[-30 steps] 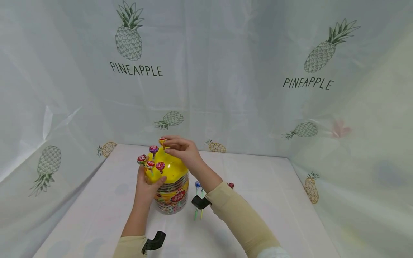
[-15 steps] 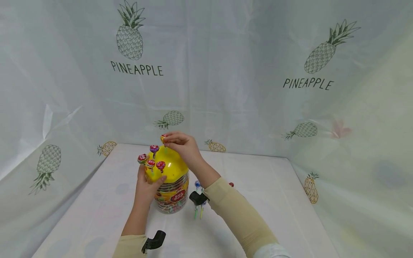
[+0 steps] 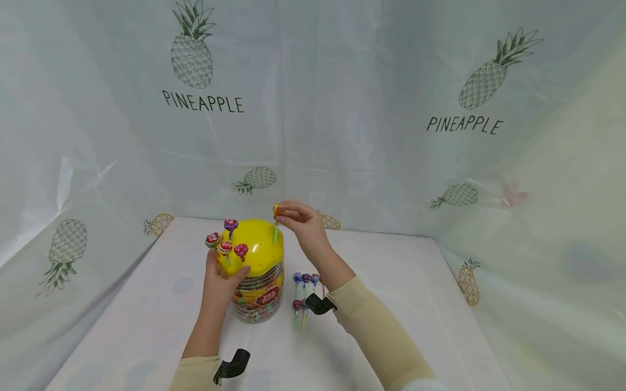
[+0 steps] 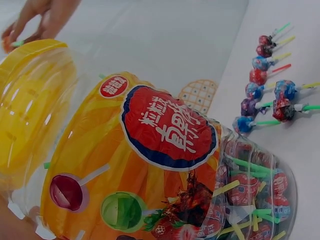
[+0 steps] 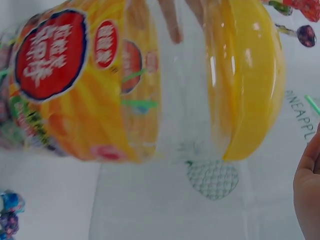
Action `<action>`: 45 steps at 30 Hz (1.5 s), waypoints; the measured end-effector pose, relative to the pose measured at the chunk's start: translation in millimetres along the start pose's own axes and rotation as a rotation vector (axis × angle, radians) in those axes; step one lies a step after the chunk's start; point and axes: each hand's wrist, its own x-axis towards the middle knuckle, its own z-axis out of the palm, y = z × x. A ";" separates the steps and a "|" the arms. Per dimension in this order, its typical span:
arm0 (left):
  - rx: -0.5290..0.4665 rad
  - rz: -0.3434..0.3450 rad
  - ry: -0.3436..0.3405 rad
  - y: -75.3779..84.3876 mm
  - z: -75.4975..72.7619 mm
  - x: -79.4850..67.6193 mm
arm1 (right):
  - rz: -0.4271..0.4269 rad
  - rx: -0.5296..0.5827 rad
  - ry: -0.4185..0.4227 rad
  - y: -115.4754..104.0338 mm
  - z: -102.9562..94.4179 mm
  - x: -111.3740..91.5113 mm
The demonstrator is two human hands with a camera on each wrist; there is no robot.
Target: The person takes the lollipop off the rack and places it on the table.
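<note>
A clear plastic jar [image 4: 165, 150] with a yellow domed lid [image 3: 259, 244] stands on the table, with wrapped lollipops showing inside its bottom. Several lollipops [image 3: 240, 251] stand upright in the lid's left side. My left hand [image 3: 222, 285] holds the jar around the lid's left edge, the thumb on the near side. Between thumb and fingertips my right hand [image 3: 305, 228] pinches a yellow-orange lollipop [image 3: 277, 210] just under its head. Its green stick [image 3: 276, 233] points down and overlaps the lid's right edge in the head view.
Right of the jar, loose lollipops [image 4: 257, 76] lie in rows on the white table [image 3: 391, 293], partly behind the right wrist's black camera mount [image 3: 320, 304]. A pineapple-print curtain [image 3: 342, 136] hangs behind and along both sides.
My right hand has shifted right from the lid's back, bringing the yellow-orange lollipop along; its green stick now shows at full length. The left hand keeps its hold on the jar.
</note>
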 end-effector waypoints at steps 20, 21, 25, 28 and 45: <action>-0.035 0.043 0.013 -0.9 2.8 -1.9 | 0.280 -0.277 0.017 50.2 -79.2 -67.5; -0.034 0.042 0.012 -1.0 2.8 -2.0 | 0.306 -0.296 0.019 54.1 -81.8 -71.5; -0.028 0.039 0.009 -2.0 2.7 -1.1 | 0.384 -0.334 0.026 66.2 -89.9 -85.9; -0.026 0.031 0.007 -2.6 2.9 0.2 | 0.409 -0.319 0.024 74.1 -95.6 -94.9; -0.036 0.043 0.005 -3.4 3.8 0.1 | 0.521 -0.453 -0.018 114.3 -122.1 -124.4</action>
